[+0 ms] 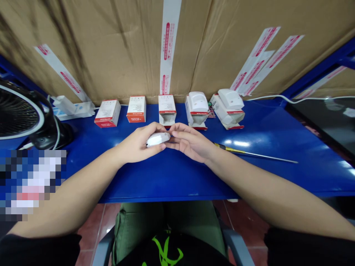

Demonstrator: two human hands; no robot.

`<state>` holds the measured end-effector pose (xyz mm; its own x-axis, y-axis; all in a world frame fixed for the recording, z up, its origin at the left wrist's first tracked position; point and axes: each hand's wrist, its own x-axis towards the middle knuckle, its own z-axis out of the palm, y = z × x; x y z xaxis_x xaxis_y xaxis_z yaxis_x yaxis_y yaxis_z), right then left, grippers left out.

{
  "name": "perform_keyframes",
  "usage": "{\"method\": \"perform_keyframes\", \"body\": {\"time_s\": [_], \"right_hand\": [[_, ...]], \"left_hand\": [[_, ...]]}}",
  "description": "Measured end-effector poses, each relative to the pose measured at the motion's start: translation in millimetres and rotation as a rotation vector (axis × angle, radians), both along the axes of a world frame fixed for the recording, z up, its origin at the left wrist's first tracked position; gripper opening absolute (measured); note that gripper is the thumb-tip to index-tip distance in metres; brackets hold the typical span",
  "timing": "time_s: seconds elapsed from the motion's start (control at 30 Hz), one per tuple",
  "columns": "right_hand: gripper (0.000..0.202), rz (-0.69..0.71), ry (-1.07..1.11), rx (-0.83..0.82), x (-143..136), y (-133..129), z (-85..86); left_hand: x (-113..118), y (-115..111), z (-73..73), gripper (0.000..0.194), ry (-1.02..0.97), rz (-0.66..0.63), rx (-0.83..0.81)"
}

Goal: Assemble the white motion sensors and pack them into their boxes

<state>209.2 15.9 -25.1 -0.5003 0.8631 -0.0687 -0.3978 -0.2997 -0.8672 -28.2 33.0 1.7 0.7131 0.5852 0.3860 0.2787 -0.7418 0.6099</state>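
Observation:
Near the middle of the blue table, my left hand is wrapped round a white plastic device. My right hand is at the device's right end, its fingers partly spread and curved; whether they touch it is hard to tell. Just behind the hands stands an open white-and-red box. Two more open boxes, a middle one and a right one, each carry a white detector, one and another.
Two closed boxes, one and another, stand at the back left. A black fan and a power strip are at the left. A screwdriver lies right of the hands. Cardboard rises behind the table.

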Motion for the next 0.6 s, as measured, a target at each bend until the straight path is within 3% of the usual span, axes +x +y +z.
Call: {"method": "perform_keyframes", "body": {"time_s": [0.13, 0.23, 0.33, 0.43, 0.5, 0.6], "right_hand": [[0.025, -0.022, -0.029, 0.024, -1, 2, -1.1], [0.026, -0.075, -0.178, 0.147, 9, 5, 5.6], [0.021, -0.163, -0.533, 0.443, 41, 4, 21.9], [0.017, -0.284, -1.058, 0.673, 89, -6, 36.3], [0.019, -0.318, -1.395, 0.649, 115, -17, 39.2], [0.027, -0.281, -1.750, 0.394, 128, -39, 34.8]], "left_hand": [[-1, 1, -0.8, 0.030, -0.029, -0.039, -0.013], [0, 1, -1.5, 0.029, -0.028, -0.020, 0.021], [-2, 2, -2.4, 0.028, 0.002, 0.013, 0.063], [-4, 4, -3.1, 0.028, 0.048, 0.040, 0.106], [-5, 4, -3.3, 0.030, 0.085, 0.060, 0.114], [-7, 4, -3.2, 0.034, 0.135, 0.089, 0.094]]}}
